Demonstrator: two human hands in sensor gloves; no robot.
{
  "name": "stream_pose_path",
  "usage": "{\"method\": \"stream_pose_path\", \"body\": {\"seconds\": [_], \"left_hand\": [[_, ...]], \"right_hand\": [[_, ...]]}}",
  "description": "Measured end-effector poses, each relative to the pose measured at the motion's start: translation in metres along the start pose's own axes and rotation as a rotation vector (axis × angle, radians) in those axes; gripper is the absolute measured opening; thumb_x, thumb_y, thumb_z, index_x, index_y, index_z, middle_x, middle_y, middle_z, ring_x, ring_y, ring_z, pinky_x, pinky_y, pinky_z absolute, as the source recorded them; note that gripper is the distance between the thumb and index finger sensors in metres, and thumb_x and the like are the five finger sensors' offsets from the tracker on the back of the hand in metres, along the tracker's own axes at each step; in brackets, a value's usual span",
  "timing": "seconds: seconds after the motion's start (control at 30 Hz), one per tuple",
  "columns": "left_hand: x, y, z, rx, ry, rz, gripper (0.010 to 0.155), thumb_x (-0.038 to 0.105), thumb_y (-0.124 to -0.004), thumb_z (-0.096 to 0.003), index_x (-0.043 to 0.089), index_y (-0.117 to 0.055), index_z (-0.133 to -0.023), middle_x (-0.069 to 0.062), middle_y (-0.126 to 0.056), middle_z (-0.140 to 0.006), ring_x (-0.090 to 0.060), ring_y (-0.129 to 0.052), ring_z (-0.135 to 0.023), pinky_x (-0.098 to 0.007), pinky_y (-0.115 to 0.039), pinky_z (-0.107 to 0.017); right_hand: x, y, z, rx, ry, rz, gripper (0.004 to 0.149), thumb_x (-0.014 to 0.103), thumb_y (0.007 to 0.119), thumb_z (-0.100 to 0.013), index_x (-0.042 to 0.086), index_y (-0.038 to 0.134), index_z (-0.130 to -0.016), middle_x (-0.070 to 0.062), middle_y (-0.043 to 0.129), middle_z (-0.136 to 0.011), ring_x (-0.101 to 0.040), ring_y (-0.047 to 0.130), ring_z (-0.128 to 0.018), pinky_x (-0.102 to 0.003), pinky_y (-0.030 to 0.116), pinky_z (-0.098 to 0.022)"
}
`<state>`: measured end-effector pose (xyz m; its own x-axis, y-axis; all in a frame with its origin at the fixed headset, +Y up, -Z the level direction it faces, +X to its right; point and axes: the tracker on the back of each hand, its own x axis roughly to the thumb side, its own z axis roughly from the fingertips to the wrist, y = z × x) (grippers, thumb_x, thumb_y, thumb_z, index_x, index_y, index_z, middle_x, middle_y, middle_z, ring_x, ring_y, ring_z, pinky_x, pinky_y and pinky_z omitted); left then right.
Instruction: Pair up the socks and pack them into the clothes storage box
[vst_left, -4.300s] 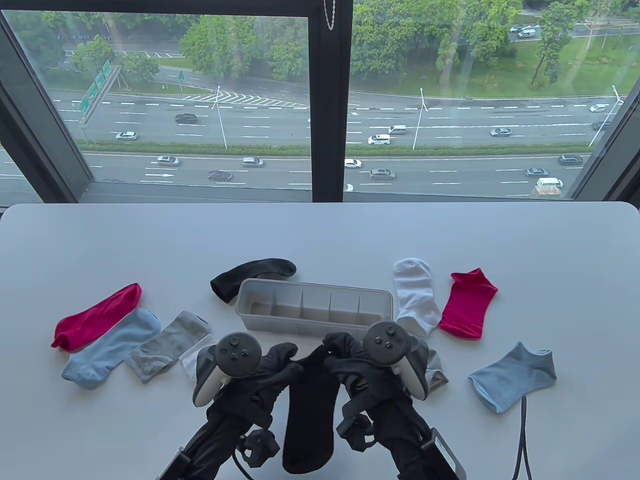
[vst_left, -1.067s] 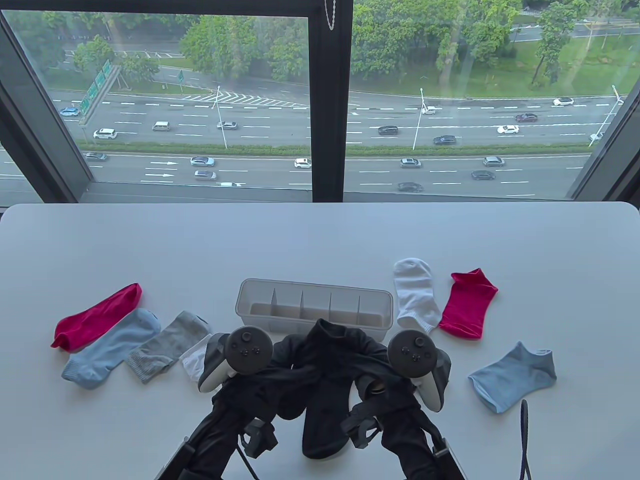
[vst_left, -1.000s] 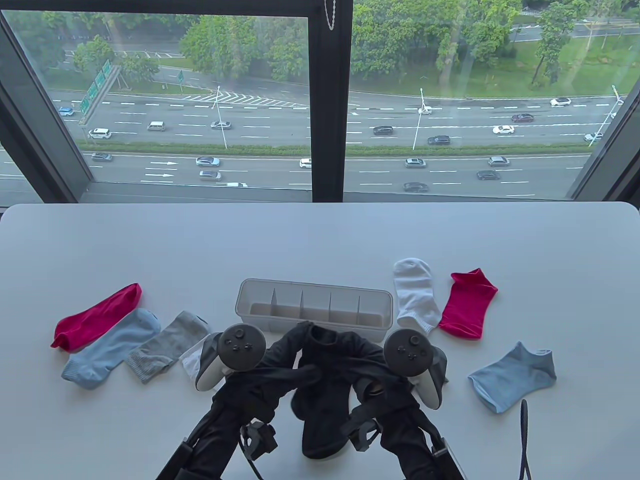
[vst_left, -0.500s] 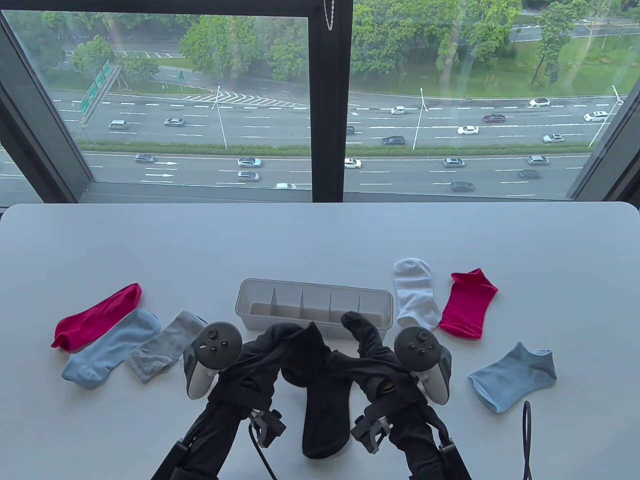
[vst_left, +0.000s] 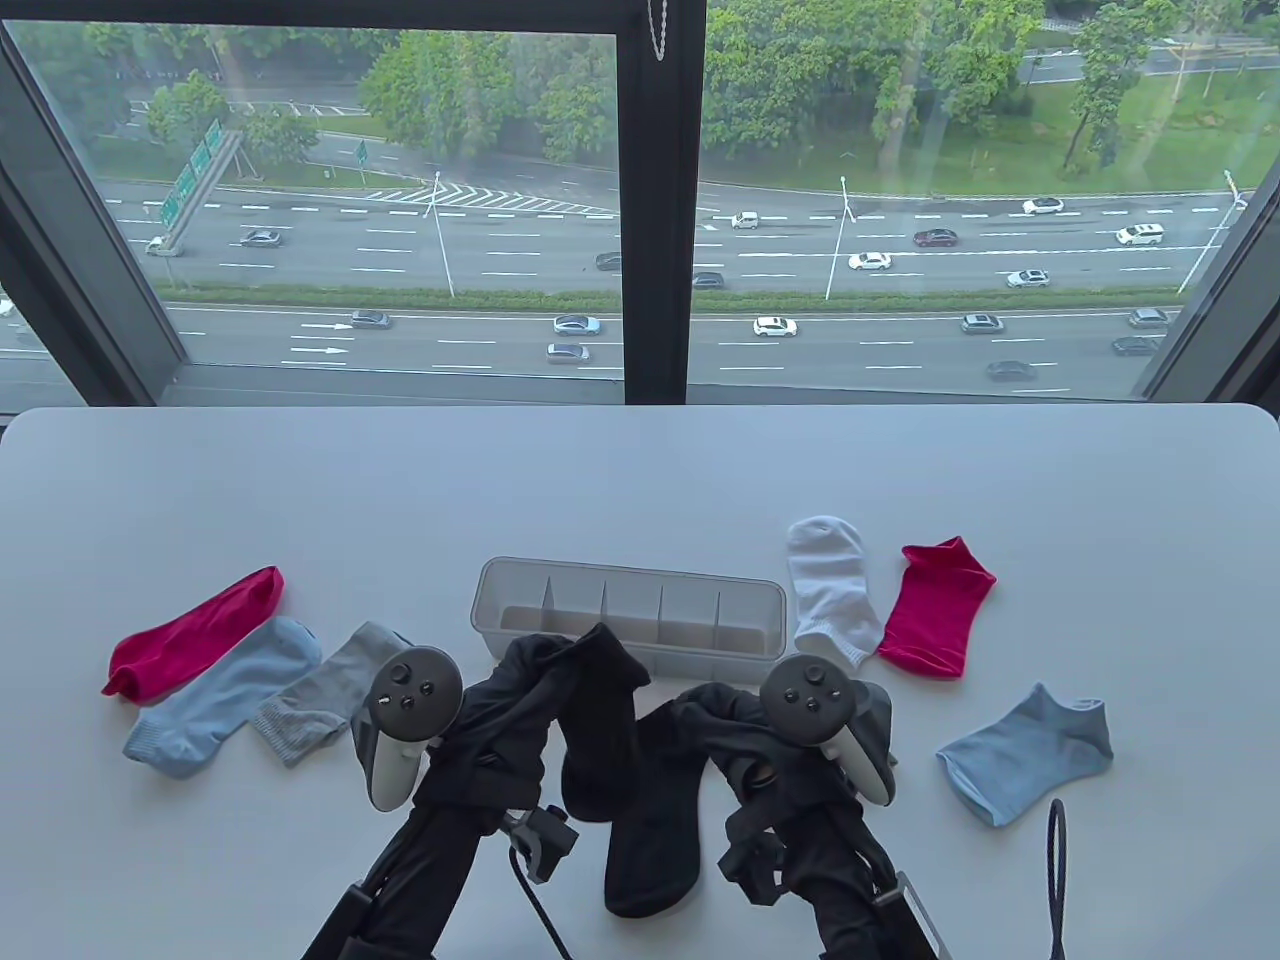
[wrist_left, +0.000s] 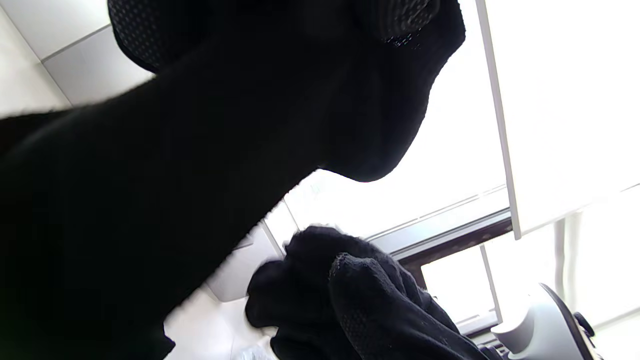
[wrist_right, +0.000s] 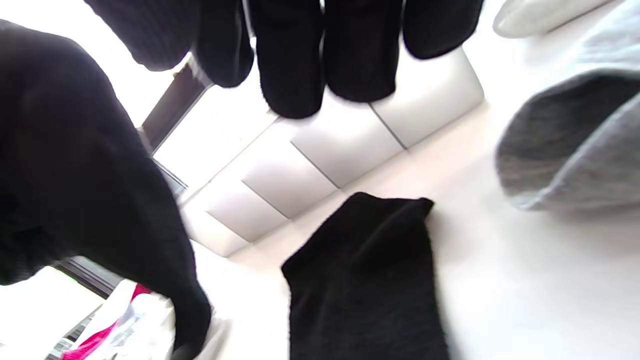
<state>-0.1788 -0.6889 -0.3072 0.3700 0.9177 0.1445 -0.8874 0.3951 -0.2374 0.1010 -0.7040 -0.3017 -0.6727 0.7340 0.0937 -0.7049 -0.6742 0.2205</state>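
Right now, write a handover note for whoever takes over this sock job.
Left hand holds one black sock lifted off the table. Right hand is over the top of the other black sock, which lies flat; grip unclear. The storage box is empty. Done: nothing packed. Left: join and box the black socks, then the red, blue, grey and white ones.

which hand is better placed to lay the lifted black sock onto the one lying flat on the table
Left. The left hand already holds the lifted black sock, which hangs beside the flat black sock. The right hand holds nothing.
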Motion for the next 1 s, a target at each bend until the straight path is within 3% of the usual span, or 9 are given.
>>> {"method": "stream_pose_path", "body": {"seconds": [0.13, 0.2, 0.27, 0.4, 0.5, 0.63, 0.77, 0.87, 1.0], "left_hand": [[0.009, -0.016, -0.003, -0.083, -0.056, -0.123, 0.046, 0.025, -0.070, -0.0576, 0.016, -0.057, -0.100, -0.010, -0.087, -0.085, -0.036, -0.094, -0.077, -0.058, -0.077, -0.063], [0.014, -0.025, -0.002, -0.139, -0.090, -0.154, 0.050, 0.027, -0.072, -0.0570, 0.015, -0.055, -0.103, -0.010, -0.085, -0.086, -0.035, -0.092, -0.077, -0.058, -0.076, -0.064], [0.016, -0.027, -0.001, -0.151, -0.075, -0.199, 0.059, 0.030, -0.075, -0.0554, 0.012, -0.052, -0.107, -0.009, -0.083, -0.083, -0.032, -0.090, -0.074, -0.058, -0.075, -0.063], [0.011, -0.023, -0.001, -0.207, -0.003, -0.204, 0.065, 0.045, -0.076, -0.0525, 0.010, -0.063, -0.106, -0.008, -0.083, -0.072, -0.029, -0.089, -0.064, -0.058, -0.075, -0.060], [0.005, -0.017, -0.001, -0.194, 0.004, -0.120, 0.063, 0.051, -0.067, -0.0542, 0.012, -0.072, -0.103, -0.019, -0.078, -0.094, -0.047, -0.081, -0.085, -0.068, -0.064, -0.068], [0.006, -0.024, -0.005, -0.445, -0.012, -0.086, 0.085, 0.050, -0.070, -0.0545, 0.009, -0.030, -0.118, -0.029, -0.029, -0.122, -0.058, -0.031, -0.111, -0.077, -0.033, -0.074], [0.008, -0.023, -0.004, -0.260, -0.027, -0.159, 0.046, 0.036, -0.067, -0.0581, 0.014, -0.076, -0.098, -0.022, -0.071, -0.111, -0.052, -0.068, -0.102, -0.072, -0.051, -0.074], [0.008, -0.017, -0.003, -0.193, -0.022, -0.112, 0.041, 0.033, -0.069, -0.0575, 0.013, -0.079, -0.092, -0.021, -0.084, -0.101, -0.048, -0.083, -0.092, -0.066, -0.063, -0.071], [0.014, -0.022, -0.003, -0.216, -0.035, -0.164, 0.040, 0.033, -0.071, -0.0560, 0.013, -0.080, -0.089, -0.015, -0.098, -0.084, -0.040, -0.097, -0.077, -0.062, -0.072, -0.066]], "right_hand": [[0.026, 0.011, 0.003, 0.148, -0.124, -0.215, 0.096, 0.059, 0.075, -0.044, 0.021, 0.017, -0.111, -0.024, 0.020, -0.119, -0.052, 0.027, -0.106, -0.066, 0.037, -0.076], [0.029, 0.015, 0.003, 0.119, -0.106, -0.194, 0.084, 0.058, 0.075, -0.043, 0.025, 0.036, -0.110, -0.015, 0.050, -0.117, -0.046, 0.050, -0.105, -0.062, 0.050, -0.075], [0.024, 0.013, 0.003, 0.013, -0.054, -0.186, 0.045, 0.048, 0.071, -0.050, 0.031, 0.071, -0.091, 0.002, 0.095, -0.082, -0.023, 0.095, -0.077, -0.042, 0.079, -0.063], [0.012, 0.000, 0.005, -0.028, -0.051, -0.377, 0.040, 0.037, 0.072, -0.052, 0.031, 0.069, -0.092, 0.003, 0.093, -0.081, -0.021, 0.093, -0.075, -0.042, 0.077, -0.064], [0.008, -0.008, 0.005, 0.011, -0.080, -0.460, 0.041, 0.029, 0.072, -0.053, 0.034, 0.069, -0.093, 0.000, 0.091, -0.085, -0.023, 0.093, -0.074, -0.043, 0.078, -0.062], [0.011, -0.001, 0.002, 0.128, -0.109, -0.475, 0.042, 0.027, 0.073, -0.053, 0.034, 0.069, -0.094, -0.006, 0.089, -0.085, -0.026, 0.093, -0.072, -0.046, 0.077, -0.061], [0.010, 0.004, 0.000, 0.133, -0.074, -0.328, 0.042, 0.029, 0.077, -0.052, 0.032, 0.071, -0.093, -0.007, 0.091, -0.082, -0.025, 0.095, -0.067, -0.046, 0.078, -0.059], [0.009, 0.000, -0.001, 0.155, -0.055, -0.227, 0.045, 0.030, 0.079, -0.051, 0.027, 0.069, -0.095, -0.008, 0.088, -0.084, -0.026, 0.093, -0.070, -0.048, 0.076, -0.061], [0.017, 0.004, 0.002, 0.249, -0.096, -0.196, 0.082, 0.048, 0.079, -0.048, 0.024, 0.032, -0.111, -0.022, 0.043, -0.115, -0.051, 0.049, -0.101, -0.063, 0.051, -0.072]]}}
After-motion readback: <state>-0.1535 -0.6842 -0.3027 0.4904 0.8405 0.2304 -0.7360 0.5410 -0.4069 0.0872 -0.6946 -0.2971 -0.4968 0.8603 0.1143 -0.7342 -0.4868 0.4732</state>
